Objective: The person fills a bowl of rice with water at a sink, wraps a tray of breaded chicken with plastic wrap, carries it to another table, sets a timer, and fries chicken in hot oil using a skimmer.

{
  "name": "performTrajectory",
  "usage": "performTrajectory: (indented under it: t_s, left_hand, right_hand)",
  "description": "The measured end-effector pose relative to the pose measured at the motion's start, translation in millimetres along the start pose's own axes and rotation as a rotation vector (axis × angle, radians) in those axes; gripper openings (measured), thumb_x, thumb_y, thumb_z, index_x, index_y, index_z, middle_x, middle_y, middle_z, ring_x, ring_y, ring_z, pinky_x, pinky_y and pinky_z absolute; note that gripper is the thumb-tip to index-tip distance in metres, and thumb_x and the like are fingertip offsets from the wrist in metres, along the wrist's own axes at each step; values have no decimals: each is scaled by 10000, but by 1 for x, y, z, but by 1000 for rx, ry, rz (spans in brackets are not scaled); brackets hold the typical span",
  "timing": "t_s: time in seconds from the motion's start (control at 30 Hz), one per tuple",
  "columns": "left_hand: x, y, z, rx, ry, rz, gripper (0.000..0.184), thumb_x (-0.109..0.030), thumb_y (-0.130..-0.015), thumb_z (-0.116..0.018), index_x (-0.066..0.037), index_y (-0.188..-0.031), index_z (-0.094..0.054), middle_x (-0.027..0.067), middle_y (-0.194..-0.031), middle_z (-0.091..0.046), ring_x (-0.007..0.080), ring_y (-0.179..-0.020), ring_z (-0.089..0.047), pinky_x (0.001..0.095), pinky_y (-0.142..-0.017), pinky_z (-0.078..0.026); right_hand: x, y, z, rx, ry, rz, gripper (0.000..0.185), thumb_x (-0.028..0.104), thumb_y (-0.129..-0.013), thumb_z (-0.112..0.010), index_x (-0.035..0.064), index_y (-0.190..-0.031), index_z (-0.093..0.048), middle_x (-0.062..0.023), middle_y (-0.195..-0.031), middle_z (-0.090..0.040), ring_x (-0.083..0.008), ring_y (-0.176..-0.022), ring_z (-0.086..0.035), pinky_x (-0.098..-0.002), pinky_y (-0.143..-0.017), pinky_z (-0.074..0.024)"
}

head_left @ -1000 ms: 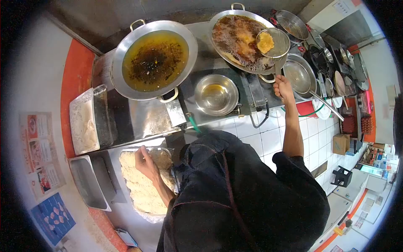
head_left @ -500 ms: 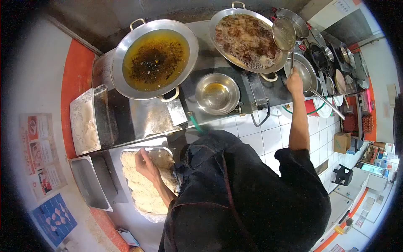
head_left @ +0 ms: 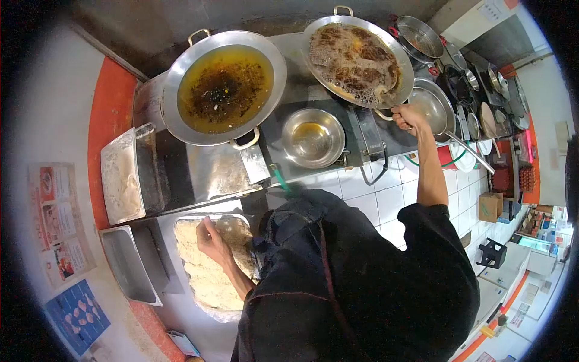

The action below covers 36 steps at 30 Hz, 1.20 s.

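Note:
My right hand (head_left: 411, 118) is closed around the handle of a round skimmer (head_left: 392, 79), beside the front handle of the right wok (head_left: 405, 51). Dark, foaming oil with browned pieces fills that wok, and the skimmer's bowl is mostly sunk in it at the right side. Over a tray of pale flour-like coating (head_left: 202, 274), my left hand (head_left: 213, 246) hovers with its thumb raised and fingers loosely bent. Nothing shows in the left hand.
A second wok (head_left: 271, 54) holds still, yellowish oil with dark bits. Between and before the woks sits a steel pot (head_left: 289, 148). Right of my hand is a long-handled pan (head_left: 431, 102). Metal trays (head_left: 129, 265) line the left wall.
My right hand has moved slightly left and lower, turning the skimmer from above the wok's right rim down into the foaming oil. My left hand has barely shifted.

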State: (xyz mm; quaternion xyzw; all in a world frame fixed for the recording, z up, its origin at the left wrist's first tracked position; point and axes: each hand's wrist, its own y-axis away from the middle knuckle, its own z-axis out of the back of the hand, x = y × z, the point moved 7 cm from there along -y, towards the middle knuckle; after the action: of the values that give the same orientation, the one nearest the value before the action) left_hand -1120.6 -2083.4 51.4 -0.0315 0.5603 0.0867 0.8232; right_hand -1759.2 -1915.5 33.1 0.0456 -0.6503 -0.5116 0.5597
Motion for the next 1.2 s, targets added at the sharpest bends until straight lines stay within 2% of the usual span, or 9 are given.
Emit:
performTrajectory:
  t_s: [0.07, 0.1, 0.2, 0.33, 0.57, 0.8, 0.9, 0.97, 1.2]
  left_hand:
    - [-5, 0, 0, -7, 10, -11, 344, -286, -971, -602, 52, -922, -647, 57, -756, -604, 121, -675, -514, 275, -605, -420]
    - [-7, 0, 0, -11, 21, -24, 344, -287, -970, -604, 52, -922, -646, 57, -758, -604, 121, -670, -513, 275, -603, -421]
    - [-4, -4, 2, -23, 8, -67, 345, -287, -968, -607, 53, -930, -649, 57, -764, -606, 116, -677, -512, 272, -598, -423]
    - [-6, -3, 3, -35, -15, -75, 343, -285, -966, -610, 53, -926, -651, 52, -763, -604, 114, -679, -511, 270, -593, -420]
    - [-12, 3, 1, -21, 0, -46, 336, -278, -964, -610, 52, -920, -657, 50, -752, -607, 113, -683, -509, 257, -589, -405]
    - [1, -1, 4, -56, 5, -58, 315, -263, -968, -605, 46, -946, -665, 64, -775, -622, 127, -722, -521, 278, -644, -435]
    - [-1, -1, 1, -9, 8, -44, 313, -259, -971, -600, 47, -967, -662, 70, -803, -628, 129, -734, -525, 280, -657, -443]
    - [-4, -3, 3, -23, -9, -56, 312, -259, -972, -599, 47, -973, -660, 73, -811, -630, 128, -734, -528, 273, -652, -441]
    - [-6, -6, -3, 25, 2, -79, 321, -269, -974, -594, 45, -956, -656, 77, -813, -636, 132, -729, -544, 270, -640, -437]
  right_hand:
    - [6, 6, -14, -30, -184, 113, 191, 85, -948, -472, 81, -761, -436, 35, -568, -387, -48, -425, -335, -236, -351, -211]
    - [4, -3, -16, 16, -134, 154, 205, 73, -942, -466, 106, -746, -417, 41, -589, -383, -41, -435, -314, -228, -354, -206]
    - [-4, -27, -31, 67, -263, 148, 229, 119, -955, -467, 148, -740, -393, 62, -592, -350, -21, -411, -264, -199, -335, -201]
    - [-4, -40, -50, 73, -498, 149, 225, 53, -947, -434, 121, -735, -401, 34, -624, -384, -40, -448, -291, -204, -363, -209]
    - [-7, -32, -54, 111, -714, 185, 189, 66, -935, -529, 115, -788, -421, 37, -616, -391, -32, -444, -310, -186, -355, -220]
    - [-12, -11, -57, 72, -607, 260, 127, 89, -928, -560, 101, -846, -465, 38, -615, -403, -21, -447, -318, -176, -353, -227]
    - [-7, -2, -62, 89, -581, 298, 104, 98, -929, -553, 100, -856, -479, 43, -618, -401, -22, -450, -327, -187, -358, -237]
    - [-10, 9, -54, -31, -449, 331, 73, 92, -934, -527, 88, -869, -495, 49, -615, -396, -27, -449, -327, -198, -367, -242]
    - [-3, 14, -44, -134, -348, 400, 30, 68, -939, -500, 70, -967, -513, 57, -610, -382, -26, -454, -331, -198, -376, -245]
